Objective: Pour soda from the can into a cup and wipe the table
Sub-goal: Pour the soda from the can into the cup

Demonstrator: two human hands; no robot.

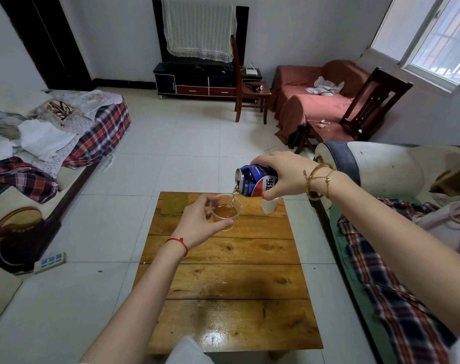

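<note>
Overhead, a low wooden table [231, 282] of wide planks stood on a floor of pale square tiles [134, 174], its near end glossy with a wet-looking sheen and its far left corner marked by a dull greenish patch [173, 206]. Above the far end of the table, the right hand [284, 174] gripped a blue soda can [256, 179] tipped on its side, fingers over the top and thumb beneath, and a thin stream ran from its mouth into a clear plastic cup [225, 212]. The left hand [197, 223] held that cup with curled fingers around its side, and amber liquid lay in it. Just beyond the cup, a stack of white cups [269, 206] stood on the table near its far right corner, partly hidden under the right thumb. A red string circled the left wrist and gold bracelets the right. At the left a sofa [52, 143] was heaped with plaid and floral cloths, with a white power strip [50, 262] on the tiles beside it. Against the far wall stood a dark TV cabinet [197, 81] under a screen draped in lace, a wooden chair [247, 88] next to it. A couch in a reddish cover [313, 101] sat below the window [434, 40] at the right.
</note>
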